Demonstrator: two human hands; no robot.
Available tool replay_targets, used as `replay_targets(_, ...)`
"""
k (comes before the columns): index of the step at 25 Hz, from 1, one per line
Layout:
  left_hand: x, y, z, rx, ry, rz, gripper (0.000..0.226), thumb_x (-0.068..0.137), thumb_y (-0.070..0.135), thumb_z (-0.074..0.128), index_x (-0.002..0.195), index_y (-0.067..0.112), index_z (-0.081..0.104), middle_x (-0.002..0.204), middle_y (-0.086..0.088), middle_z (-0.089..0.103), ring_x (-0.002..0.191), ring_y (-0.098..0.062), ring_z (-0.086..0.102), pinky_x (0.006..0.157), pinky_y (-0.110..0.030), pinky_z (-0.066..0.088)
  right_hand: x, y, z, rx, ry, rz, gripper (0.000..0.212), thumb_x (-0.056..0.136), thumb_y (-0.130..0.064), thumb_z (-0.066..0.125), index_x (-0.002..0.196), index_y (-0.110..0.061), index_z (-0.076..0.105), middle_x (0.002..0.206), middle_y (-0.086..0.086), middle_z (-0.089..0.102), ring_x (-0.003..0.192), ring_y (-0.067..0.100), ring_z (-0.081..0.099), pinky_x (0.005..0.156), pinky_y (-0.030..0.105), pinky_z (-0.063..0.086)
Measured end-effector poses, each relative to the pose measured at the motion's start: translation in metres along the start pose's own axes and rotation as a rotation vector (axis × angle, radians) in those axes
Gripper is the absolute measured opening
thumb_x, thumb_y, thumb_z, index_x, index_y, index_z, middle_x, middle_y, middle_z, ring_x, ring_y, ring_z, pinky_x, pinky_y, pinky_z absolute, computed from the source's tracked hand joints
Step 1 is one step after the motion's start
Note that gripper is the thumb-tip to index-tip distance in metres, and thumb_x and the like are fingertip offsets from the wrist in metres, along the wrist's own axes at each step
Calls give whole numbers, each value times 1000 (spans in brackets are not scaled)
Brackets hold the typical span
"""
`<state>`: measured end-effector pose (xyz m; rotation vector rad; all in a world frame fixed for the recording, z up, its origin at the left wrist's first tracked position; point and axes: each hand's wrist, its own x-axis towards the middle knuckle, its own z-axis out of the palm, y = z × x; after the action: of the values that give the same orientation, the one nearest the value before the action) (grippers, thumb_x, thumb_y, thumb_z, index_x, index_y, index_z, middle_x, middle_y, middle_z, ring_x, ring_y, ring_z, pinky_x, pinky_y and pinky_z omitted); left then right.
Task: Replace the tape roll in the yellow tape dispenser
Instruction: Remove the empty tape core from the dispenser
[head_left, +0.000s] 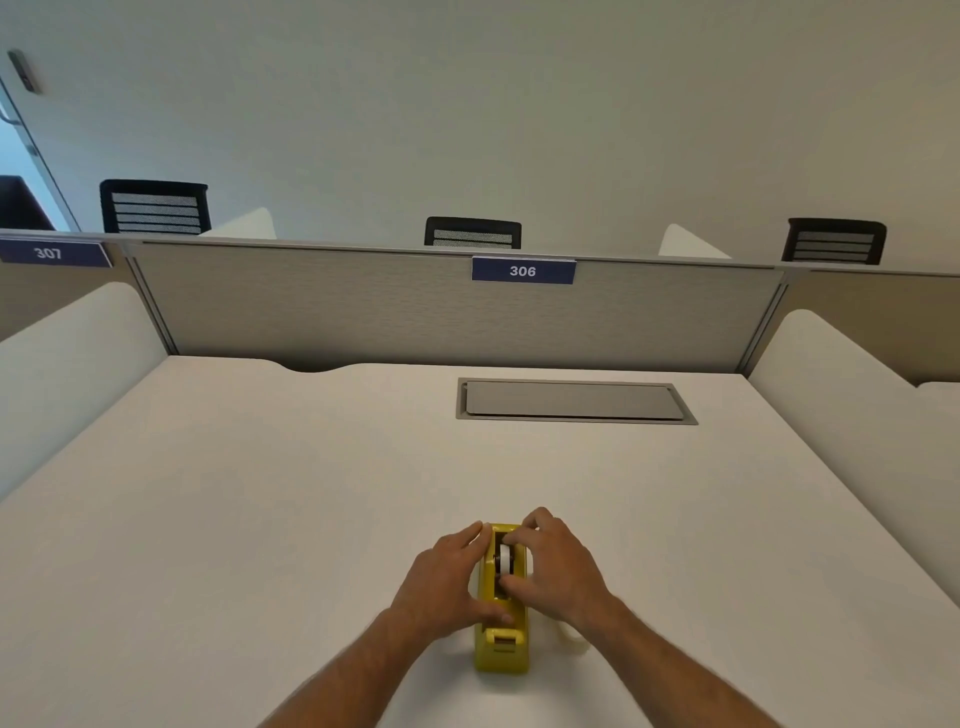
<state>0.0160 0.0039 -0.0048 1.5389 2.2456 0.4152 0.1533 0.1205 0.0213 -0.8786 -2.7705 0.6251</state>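
Observation:
The yellow tape dispenser stands on the white desk, its cutter end pointing toward me. My left hand wraps around its left side, thumb across the top. My right hand reaches over from the right, with fingers and thumb pinching the white tape roll that sits in the dispenser's slot on a dark core. A second, pale translucent tape roll lies on the desk just under my right wrist, mostly hidden.
A grey cable hatch is set into the desk farther back. A fabric partition with a "306" label closes the far edge, and white side dividers flank the desk. Black chairs stand beyond.

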Motion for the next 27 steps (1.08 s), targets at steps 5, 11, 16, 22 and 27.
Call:
replay_targets(5,-1,-1,1,-30,-5,-8,118,64,73,71,154,29,11,164,10,14,147,-13,20,119,-35,27,2,-1,-2,68,12,7,45,72,-46,72,113,-33,64,108,-10,52,96,8,53,76,21,49)
replay_targets(11,-1,-1,3,-60,-4,-31,118,63,74,71,154,31,10,163,11,13,147,-13,20,117,-34,28,1,1,0,93,62,-39,40,75,-49,69,109,-31,60,107,-13,59,95,6,54,81,20,51)
replay_targets(16,-3,0,4,-130,5,-37,114,64,71,72,154,32,14,162,13,16,147,-12,20,117,-33,27,0,2,-2,150,70,14,39,64,-47,73,97,-36,55,97,-17,60,88,9,56,75,23,55)
replay_targets(22,-22,17,1,-646,292,-86,50,86,19,69,125,45,52,131,13,61,110,1,58,87,-11,46,-11,3,-17,434,84,65,36,57,-37,80,84,-32,57,82,-9,70,78,10,69,68,28,62)
replay_targets(27,-36,34,-5,-1028,241,-210,32,95,18,60,124,28,65,117,6,72,108,-13,66,96,-40,55,-21,-5,-31,549,56,76,43,51,-46,91,86,-36,69,77,-10,72,70,8,70,59,18,58)
